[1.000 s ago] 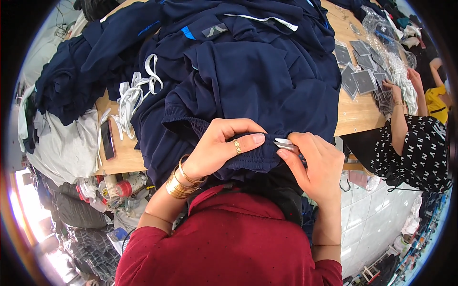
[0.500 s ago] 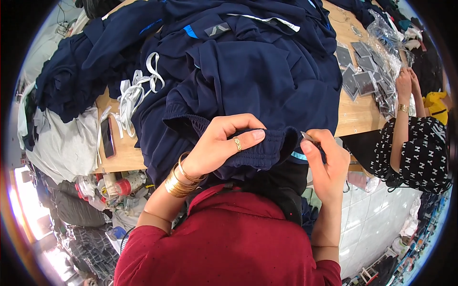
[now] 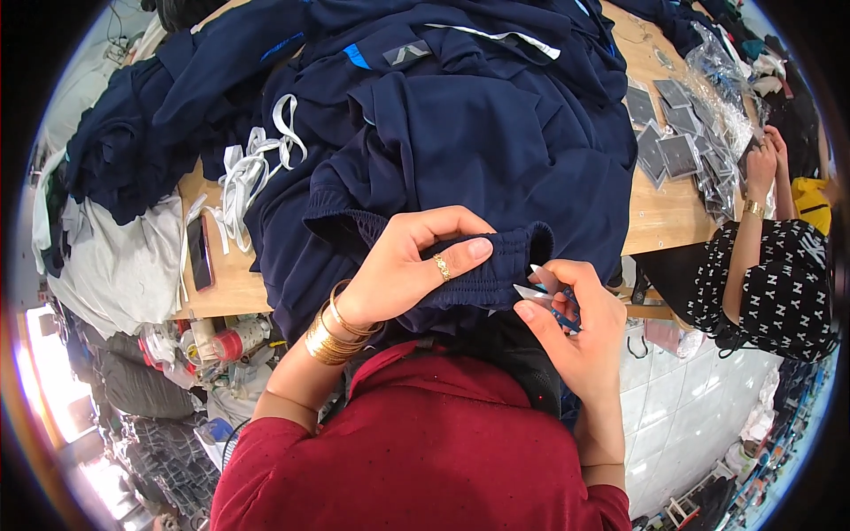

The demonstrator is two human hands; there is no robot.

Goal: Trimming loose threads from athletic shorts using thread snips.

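Head view: left fingers (image 3: 466, 257) pinch the navy waistband (image 3: 506, 265), right fingers (image 3: 581, 278) grip snips (image 3: 552, 305), blades (image 3: 535, 296) parted beyond them; trimming, apparently; next calls for careful aim.

A garment pile (image 3: 496, 133) lies across the table (image 3: 651, 221). Left of it are cords (image 3: 237, 190), then a phone (image 3: 201, 254), nearer; right, flat packets (image 3: 680, 155), with plastic wrapping (image 3: 717, 66) beyond. Near, scissors (image 3: 537, 299) sit at the waistband's (image 3: 500, 274) right end.
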